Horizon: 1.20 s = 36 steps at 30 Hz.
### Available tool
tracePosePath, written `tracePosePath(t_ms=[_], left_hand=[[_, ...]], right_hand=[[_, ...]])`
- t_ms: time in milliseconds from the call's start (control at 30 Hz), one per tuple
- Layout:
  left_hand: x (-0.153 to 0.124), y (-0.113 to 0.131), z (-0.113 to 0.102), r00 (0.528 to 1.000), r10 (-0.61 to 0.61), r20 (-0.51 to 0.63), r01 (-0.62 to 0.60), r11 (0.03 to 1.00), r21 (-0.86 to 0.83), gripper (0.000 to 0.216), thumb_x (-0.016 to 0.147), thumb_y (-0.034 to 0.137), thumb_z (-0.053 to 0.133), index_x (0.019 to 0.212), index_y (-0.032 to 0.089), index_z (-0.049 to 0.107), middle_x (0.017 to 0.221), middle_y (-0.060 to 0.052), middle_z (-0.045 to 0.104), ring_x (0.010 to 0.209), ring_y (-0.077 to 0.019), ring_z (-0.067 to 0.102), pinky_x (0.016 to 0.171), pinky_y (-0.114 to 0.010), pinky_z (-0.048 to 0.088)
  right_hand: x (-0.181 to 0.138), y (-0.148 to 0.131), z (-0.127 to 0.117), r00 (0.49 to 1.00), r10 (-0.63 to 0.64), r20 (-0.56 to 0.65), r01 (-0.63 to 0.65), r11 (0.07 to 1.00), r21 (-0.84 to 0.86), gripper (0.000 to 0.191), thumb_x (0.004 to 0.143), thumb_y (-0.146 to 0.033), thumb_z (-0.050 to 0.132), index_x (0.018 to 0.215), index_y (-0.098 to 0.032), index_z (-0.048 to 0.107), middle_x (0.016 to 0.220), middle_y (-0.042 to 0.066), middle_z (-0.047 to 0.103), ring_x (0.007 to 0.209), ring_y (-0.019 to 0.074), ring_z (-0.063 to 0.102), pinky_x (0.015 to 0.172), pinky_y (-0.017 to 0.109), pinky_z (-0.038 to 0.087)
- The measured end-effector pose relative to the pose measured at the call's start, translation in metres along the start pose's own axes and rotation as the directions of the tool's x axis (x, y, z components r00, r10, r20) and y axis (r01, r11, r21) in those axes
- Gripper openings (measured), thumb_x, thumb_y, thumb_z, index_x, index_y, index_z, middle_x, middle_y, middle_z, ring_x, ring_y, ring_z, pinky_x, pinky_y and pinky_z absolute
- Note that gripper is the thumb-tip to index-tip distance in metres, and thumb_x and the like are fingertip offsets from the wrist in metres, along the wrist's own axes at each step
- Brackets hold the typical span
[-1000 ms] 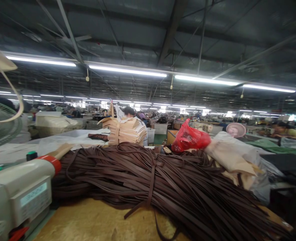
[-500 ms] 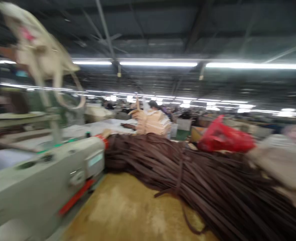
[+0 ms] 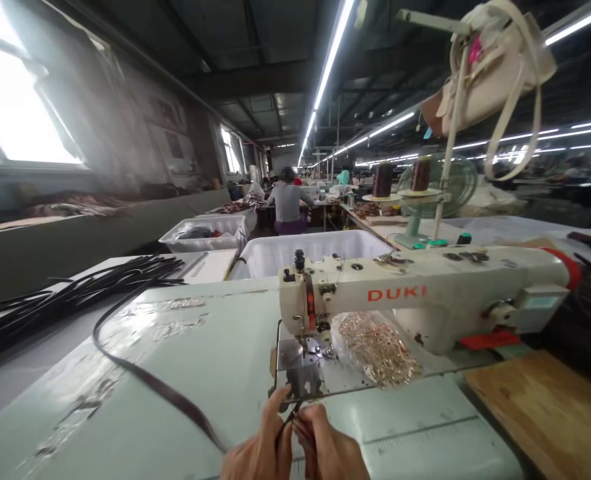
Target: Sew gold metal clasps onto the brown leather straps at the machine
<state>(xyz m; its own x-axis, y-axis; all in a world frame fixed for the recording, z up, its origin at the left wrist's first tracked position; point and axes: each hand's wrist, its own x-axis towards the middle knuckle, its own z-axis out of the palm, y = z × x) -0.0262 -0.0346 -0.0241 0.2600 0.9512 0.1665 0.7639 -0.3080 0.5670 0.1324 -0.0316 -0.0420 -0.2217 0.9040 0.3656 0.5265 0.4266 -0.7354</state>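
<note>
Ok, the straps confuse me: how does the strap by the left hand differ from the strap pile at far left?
The strap is a single length; the strap pile holds many. The strap bends across the pale green table to the left hand, while the strap pile lies heaped, mostly straight, further left. The strap looks brownish, the strap pile nearly black. Both show dark, narrow lengths.

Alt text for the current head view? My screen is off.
The left hand and right hand pinch a dark strip in front of a sewing machine. A long brown strap curves across the pale green table toward the left hand. A clear bag of small gold-coloured pieces sits under the machine's arm.
</note>
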Motion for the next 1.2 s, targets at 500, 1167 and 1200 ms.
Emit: tracePosePath(t_ms=[500, 1167, 1200], left_hand=[[0.005, 0.014, -0.073, 0.938, 0.175, 0.300, -0.148, 0.983, -0.109, 0.017, 0.099, 0.035, 0.033, 0.098, 0.026, 0.048, 0.096, 0.000, 0.058, 0.089, -0.0156, 0.057, 0.083, -0.023, 0.042], [0.039, 0.028, -0.076, 0.901, 0.227, 0.369, -0.163, 0.967, -0.195, 0.016, 0.095, 0.031, 0.035, 0.107, 0.030, 0.046, 0.080, 0.003, 0.064, 0.073, -0.0161, 0.060, 0.070, -0.021, 0.043], [0.043, 0.023, -0.073, 0.899, 0.214, 0.381, -0.153, 0.971, -0.184, 0.017, 0.096, 0.034, 0.033, 0.105, 0.029, 0.047, 0.075, 0.003, 0.063, 0.073, -0.0162, 0.059, 0.070, -0.021, 0.042]], right_hand=[[0.041, -0.019, -0.071, 0.831, -0.082, 0.550, -0.199, 0.880, 0.431, 0.034, 0.096, -0.044, 0.049, 0.082, -0.015, 0.061, 0.058, -0.003, 0.057, 0.050, 0.0107, 0.059, 0.056, 0.018, 0.043], [0.058, -0.016, -0.069, 0.886, -0.134, 0.443, 0.123, 0.991, 0.055, 0.012, 0.083, -0.027, 0.063, 0.077, -0.018, 0.058, 0.067, -0.002, 0.059, 0.058, 0.0116, 0.051, 0.054, 0.021, 0.033], [0.059, -0.015, -0.068, 0.894, -0.137, 0.426, 0.121, 0.991, 0.065, 0.014, 0.083, -0.026, 0.063, 0.074, -0.018, 0.056, 0.064, -0.003, 0.054, 0.056, 0.0103, 0.047, 0.053, 0.021, 0.031]])
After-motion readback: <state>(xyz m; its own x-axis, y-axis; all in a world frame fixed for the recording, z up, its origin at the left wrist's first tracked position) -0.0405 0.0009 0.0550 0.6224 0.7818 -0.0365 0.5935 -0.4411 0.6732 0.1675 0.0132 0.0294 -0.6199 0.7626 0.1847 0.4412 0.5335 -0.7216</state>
